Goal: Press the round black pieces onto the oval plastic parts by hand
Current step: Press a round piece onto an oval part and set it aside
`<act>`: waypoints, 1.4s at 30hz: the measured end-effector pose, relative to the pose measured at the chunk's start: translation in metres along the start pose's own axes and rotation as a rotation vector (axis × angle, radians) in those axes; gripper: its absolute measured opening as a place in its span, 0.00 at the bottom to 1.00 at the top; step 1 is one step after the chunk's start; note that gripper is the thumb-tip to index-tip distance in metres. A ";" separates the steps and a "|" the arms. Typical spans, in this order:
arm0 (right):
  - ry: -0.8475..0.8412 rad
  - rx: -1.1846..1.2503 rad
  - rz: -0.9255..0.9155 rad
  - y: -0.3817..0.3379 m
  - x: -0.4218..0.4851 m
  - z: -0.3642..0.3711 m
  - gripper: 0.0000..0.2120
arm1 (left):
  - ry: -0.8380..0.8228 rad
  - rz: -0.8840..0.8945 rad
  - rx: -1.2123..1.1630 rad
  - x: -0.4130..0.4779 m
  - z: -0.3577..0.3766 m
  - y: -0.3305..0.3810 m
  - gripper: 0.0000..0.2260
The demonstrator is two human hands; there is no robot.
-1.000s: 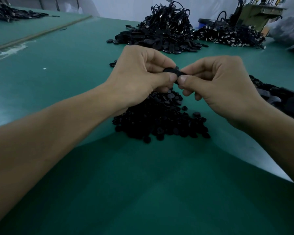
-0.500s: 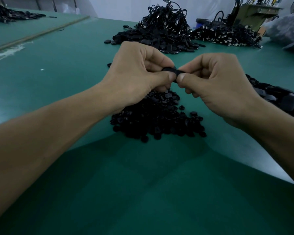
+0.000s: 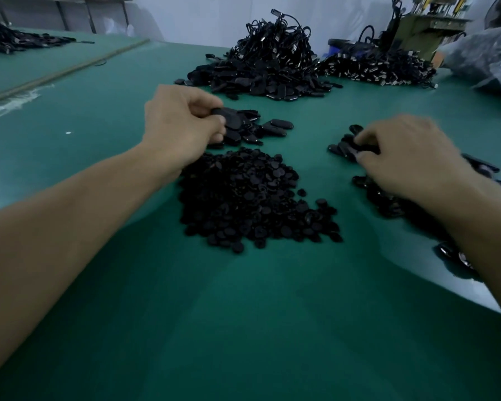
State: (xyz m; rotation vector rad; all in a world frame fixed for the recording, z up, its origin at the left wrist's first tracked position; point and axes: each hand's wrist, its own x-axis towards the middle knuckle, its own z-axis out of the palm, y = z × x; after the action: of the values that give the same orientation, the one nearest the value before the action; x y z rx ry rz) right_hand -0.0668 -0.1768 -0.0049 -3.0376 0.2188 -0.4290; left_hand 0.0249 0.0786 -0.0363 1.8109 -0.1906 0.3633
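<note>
Left hand pinches an oval part above the far heap; right hand curls round a fresh oval. Lift just one, cleanly.

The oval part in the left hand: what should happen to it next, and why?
Probably drop it: the left hand holds the oval part at a small pile of similar ones, while the right hand pinches a second part.
</note>
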 end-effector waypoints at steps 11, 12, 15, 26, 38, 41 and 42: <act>-0.060 0.004 0.169 0.010 0.000 -0.007 0.13 | 0.029 -0.229 -0.093 0.025 -0.003 -0.016 0.13; -0.033 0.029 0.164 0.011 -0.001 -0.006 0.13 | 0.015 -0.212 -0.062 0.025 -0.002 -0.017 0.13; 0.051 0.090 0.141 0.012 -0.002 -0.005 0.15 | -0.047 -0.132 -0.001 0.020 -0.001 -0.016 0.16; 0.161 0.767 -0.061 0.001 0.005 0.004 0.09 | -0.138 0.273 0.078 -0.020 0.014 0.015 0.09; -0.215 1.542 -0.142 -0.028 -0.007 0.005 0.07 | -0.395 0.257 -0.038 -0.043 0.029 0.028 0.04; -0.167 1.379 -0.199 -0.026 -0.006 0.002 0.10 | -0.346 0.224 -0.072 -0.040 0.029 0.032 0.06; -0.100 1.225 -0.204 -0.021 -0.004 0.002 0.11 | -0.289 0.194 -0.069 -0.036 0.028 0.031 0.06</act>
State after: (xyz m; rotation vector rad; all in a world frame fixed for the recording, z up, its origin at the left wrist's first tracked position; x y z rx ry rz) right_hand -0.0677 -0.1554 -0.0060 -1.8583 -0.2755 -0.2591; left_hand -0.0146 0.0410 -0.0270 1.7752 -0.5766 0.2261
